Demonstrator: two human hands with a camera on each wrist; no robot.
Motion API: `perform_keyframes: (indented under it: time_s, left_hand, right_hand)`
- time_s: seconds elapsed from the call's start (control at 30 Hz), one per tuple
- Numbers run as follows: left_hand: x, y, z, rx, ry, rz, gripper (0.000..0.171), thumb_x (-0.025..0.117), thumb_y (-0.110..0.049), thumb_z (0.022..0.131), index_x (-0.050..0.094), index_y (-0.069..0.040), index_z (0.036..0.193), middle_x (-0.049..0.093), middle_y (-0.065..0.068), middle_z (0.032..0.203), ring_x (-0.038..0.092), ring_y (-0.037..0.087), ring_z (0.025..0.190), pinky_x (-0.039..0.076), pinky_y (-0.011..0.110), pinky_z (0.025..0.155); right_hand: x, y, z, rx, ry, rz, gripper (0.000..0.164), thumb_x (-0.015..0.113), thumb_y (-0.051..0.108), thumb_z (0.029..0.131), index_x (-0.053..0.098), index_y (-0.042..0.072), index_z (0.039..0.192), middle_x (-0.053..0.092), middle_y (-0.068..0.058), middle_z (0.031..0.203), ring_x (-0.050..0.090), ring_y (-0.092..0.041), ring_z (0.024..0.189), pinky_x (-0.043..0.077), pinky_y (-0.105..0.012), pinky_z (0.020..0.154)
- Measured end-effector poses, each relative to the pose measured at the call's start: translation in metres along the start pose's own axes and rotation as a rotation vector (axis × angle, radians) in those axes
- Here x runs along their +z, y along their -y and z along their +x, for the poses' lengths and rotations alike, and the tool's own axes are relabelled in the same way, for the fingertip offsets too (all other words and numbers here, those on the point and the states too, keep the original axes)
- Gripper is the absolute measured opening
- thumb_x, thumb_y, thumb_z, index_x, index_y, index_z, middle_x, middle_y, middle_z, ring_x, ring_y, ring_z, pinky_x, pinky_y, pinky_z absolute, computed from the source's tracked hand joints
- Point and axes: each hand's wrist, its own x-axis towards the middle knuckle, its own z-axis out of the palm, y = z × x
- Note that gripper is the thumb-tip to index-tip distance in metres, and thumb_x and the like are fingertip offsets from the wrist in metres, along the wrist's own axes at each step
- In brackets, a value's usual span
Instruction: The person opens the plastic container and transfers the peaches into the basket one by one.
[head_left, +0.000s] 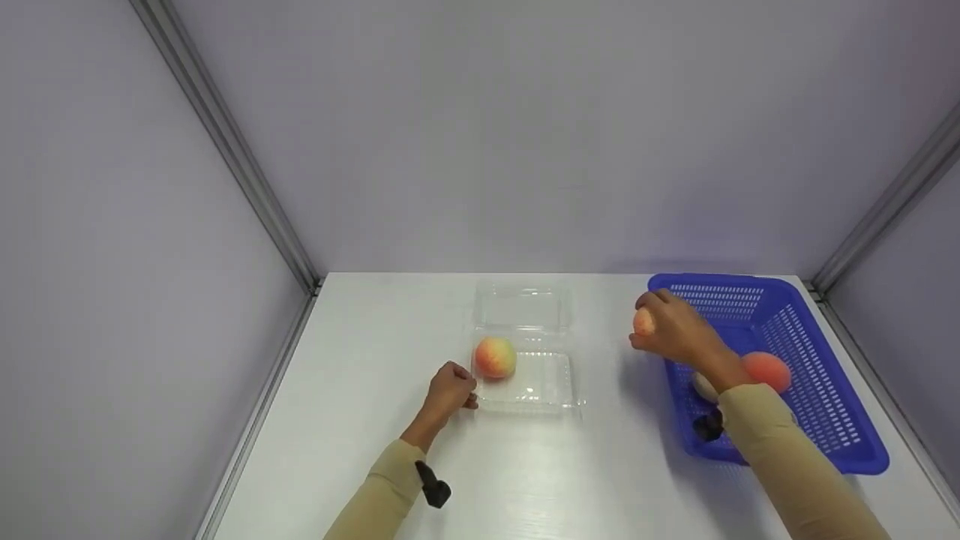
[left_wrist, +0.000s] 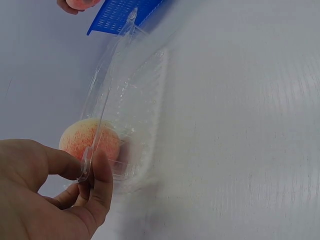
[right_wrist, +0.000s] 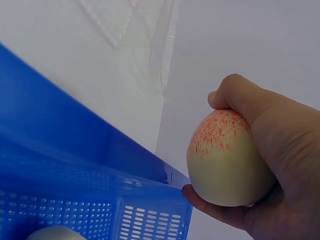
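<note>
A clear plastic clamshell box (head_left: 536,379) lies on the white table with its lid folded back. In its left part sits a yellow-and-red peach (head_left: 495,357). My left hand (head_left: 451,390) pinches the box's near-left rim between thumb and fingers, as the left wrist view shows. Over the left edge of a blue basket, my right hand (head_left: 675,328) grips a second peach (right_wrist: 225,160), pale with red speckles, in its curled fingers. An orange-red fruit (head_left: 766,371) and a pale fruit (head_left: 705,388), partly hidden by the right arm, are in the basket.
The blue perforated basket (head_left: 862,450) stands on the table's right side, right of the clear box. Grey walls (head_left: 480,135) with metal corner rails close off the back and both sides. White table surface (head_left: 360,337) stretches left of the box.
</note>
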Motion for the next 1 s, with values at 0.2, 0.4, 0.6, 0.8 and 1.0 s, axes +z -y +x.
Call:
perform_keyframes:
  time_s: [0.2,0.4,0.6,0.8,1.0]
  left_hand:
    - [0.001,0.001,0.001,0.005,-0.004,0.001,0.007,0.060,-0.003,0.099,0.055,-0.002,0.104,0.060,0.007,0.091,0.062,0.014,0.072,0.064,0.027,0.066]
    - [0.001,0.001,0.001,0.018,-0.002,-0.008,0.007,0.059,-0.003,0.098,0.055,-0.002,0.103,0.060,0.008,0.092,0.063,0.014,0.072,0.065,0.028,0.066]
    - [0.001,0.001,0.001,0.011,0.003,-0.015,0.007,0.059,-0.003,0.099,0.055,-0.002,0.104,0.062,0.010,0.093,0.063,0.015,0.071,0.066,0.030,0.068]
    - [0.001,0.001,0.002,0.008,-0.004,-0.012,0.008,0.059,-0.004,0.098,0.055,-0.001,0.105,0.060,0.008,0.092,0.063,0.015,0.073,0.065,0.029,0.067]
    - [0.001,0.001,0.001,0.007,-0.004,-0.015,0.009,0.060,-0.004,0.098,0.055,-0.001,0.105,0.058,0.008,0.091,0.063,0.015,0.073,0.065,0.029,0.067]
  right_hand:
    - [-0.004,-0.006,-0.003,-0.006,-0.016,0.004,0.050,0.084,0.022,0.085,0.063,0.000,0.125,0.062,-0.019,0.113,0.061,-0.034,0.092,0.058,-0.051,0.076]
    - [-0.010,-0.009,-0.006,0.024,-0.006,-0.002,0.053,0.082,0.023,0.086,0.062,-0.001,0.129,0.062,-0.022,0.118,0.061,-0.038,0.098,0.059,-0.058,0.083]
    - [-0.015,-0.013,-0.006,0.055,0.021,-0.001,0.056,0.080,0.022,0.087,0.060,-0.001,0.134,0.060,-0.028,0.131,0.060,-0.042,0.104,0.059,-0.062,0.087]
    - [-0.017,-0.019,-0.006,0.078,0.022,0.005,0.058,0.082,0.025,0.088,0.059,-0.001,0.135,0.059,-0.030,0.133,0.061,-0.045,0.107,0.058,-0.067,0.092]
    - [-0.019,-0.027,-0.009,0.088,0.008,0.014,0.060,0.080,0.024,0.089,0.058,-0.003,0.137,0.059,-0.032,0.135,0.062,-0.047,0.109,0.058,-0.069,0.094]
